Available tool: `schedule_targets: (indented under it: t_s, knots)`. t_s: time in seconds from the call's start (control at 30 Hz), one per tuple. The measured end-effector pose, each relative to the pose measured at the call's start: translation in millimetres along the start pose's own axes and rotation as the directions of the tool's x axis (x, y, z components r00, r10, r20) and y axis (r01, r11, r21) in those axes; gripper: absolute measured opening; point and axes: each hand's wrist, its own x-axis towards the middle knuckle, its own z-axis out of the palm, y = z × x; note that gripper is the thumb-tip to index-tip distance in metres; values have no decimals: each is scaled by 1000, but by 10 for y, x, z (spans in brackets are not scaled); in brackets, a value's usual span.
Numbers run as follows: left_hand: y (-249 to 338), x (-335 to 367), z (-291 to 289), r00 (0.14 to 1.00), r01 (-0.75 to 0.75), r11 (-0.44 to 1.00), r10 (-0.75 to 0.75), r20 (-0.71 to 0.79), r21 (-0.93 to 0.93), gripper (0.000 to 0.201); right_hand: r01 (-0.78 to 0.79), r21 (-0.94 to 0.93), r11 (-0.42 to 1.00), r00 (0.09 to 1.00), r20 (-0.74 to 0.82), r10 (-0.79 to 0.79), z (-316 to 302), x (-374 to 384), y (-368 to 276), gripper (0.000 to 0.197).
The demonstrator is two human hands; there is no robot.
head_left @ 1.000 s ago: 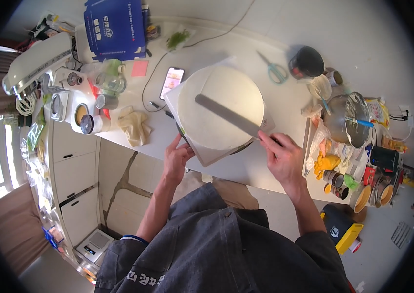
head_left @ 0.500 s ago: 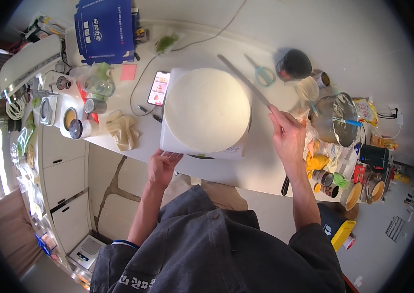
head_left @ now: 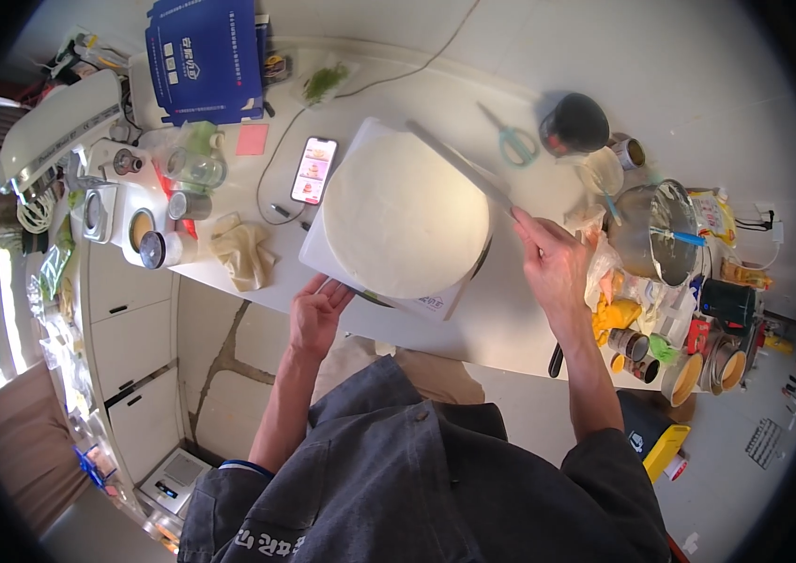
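Along the cake's [head_left: 403, 220] edge, right hand [head_left: 555, 267] clasps spatula [head_left: 459, 163]; left hand's [head_left: 315, 314] finger spread unclear

1. Here's the round, smooth, white cream-coated cake [head_left: 405, 214], sitting flat on a square white board [head_left: 316, 254]!
2. Long, straight grey metal spatula [head_left: 459, 167], slanting along the cake's far-right edge!

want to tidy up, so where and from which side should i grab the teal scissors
Best gripped, I'd say, by the handle loops of the scissors, coming from the near side: the loops lie nearer the person, while the blades point away to the far left. They appear to lie flat, so fingers could close from above.
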Motion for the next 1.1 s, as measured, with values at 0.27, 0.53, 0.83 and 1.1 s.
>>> schedule_targets:
  t_s: [0.27, 0.53, 0.83, 1.1]
  knots:
    - [24, -16, -1, 999, 9, 1000, -9, 33, 6, 72, 125, -21, 992, 992, 36, -124, 14, -167, -111, 27]
    - [17, -20, -19, 998, 10, 1000, -10, 61, -7, 72, 200, -5, 980, 976, 86, -199, -29, -499, -299, 27]
    - [105, 167, -39, 996, -28, 999, 24, 89, 44, 82, -230, 529, 817, 927, 376, 18, -224, -953, -397, 20]
    - [80, 101, -138, 996, -27, 990, 15, 88, 140, 85, -539, -251, 804, 775, -523, 356, -975, -703, 1570, 38]
